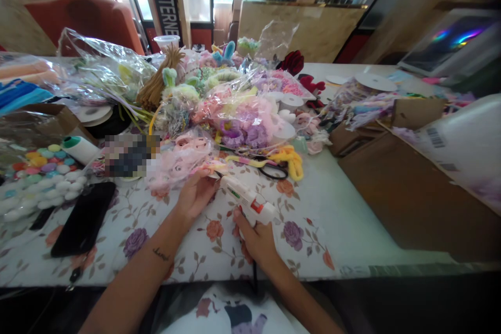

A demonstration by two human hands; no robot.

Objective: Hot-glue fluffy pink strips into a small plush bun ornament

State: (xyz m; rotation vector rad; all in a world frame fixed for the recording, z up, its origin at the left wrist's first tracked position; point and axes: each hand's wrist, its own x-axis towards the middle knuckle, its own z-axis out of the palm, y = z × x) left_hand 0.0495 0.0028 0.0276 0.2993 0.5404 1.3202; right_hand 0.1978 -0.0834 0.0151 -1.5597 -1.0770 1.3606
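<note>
My right hand (256,240) is wrapped round the handle of a white hot glue gun (245,195) with a red-orange patch on its body. Its nozzle points up and left, close to my left hand (198,190). The left fingers are pinched on a small pale pink and yellow piece (215,166), too small and blurred to name. Whether the nozzle touches that piece, I cannot tell. Just beyond lie black-handled scissors (276,172) and a bundle of fuzzy yellow stems (289,160). Pink ruffled netting (178,159) sits beyond my left hand.
A floral cloth (188,245) covers the table. Plastic-wrapped craft pieces (238,115) heap up at the centre. A black phone (84,219) and a bag of pompoms (47,182) lie left, near a thread cone (80,150). A cardboard box (395,182) stands right.
</note>
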